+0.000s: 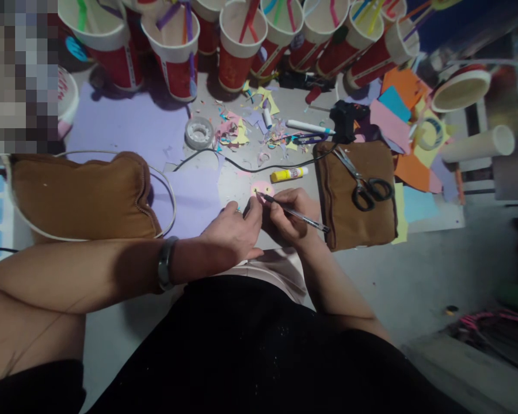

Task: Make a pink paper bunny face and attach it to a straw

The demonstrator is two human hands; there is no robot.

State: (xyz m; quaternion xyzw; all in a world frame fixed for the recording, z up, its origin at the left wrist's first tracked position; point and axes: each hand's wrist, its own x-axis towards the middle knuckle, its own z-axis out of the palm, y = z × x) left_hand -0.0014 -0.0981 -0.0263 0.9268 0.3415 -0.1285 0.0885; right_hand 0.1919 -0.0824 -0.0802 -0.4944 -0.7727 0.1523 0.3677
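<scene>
A black-tipped pen (302, 217) with a clear barrel is gripped in my right hand (294, 211). Its tip touches or hovers just over a small pink paper cutout (265, 186) that bears two dark dots. Fingers of my left hand (237, 231), bent and close together, hold the lower left edge of this cutout on the table. A yellow glue stick (288, 174) lies just above my right hand. To the right, scissors (362, 183) with black handles rest on a brown cushion (373, 224).
Red and white paper cups (237, 66) with colourful straws line the back. Paper scraps (233, 131), a tape roll (199, 133) and a capped marker (309, 126) lie before them. A black cable (259, 171) crosses the table. Another brown cushion (82, 198) sits left, coloured sheets (410, 167) right.
</scene>
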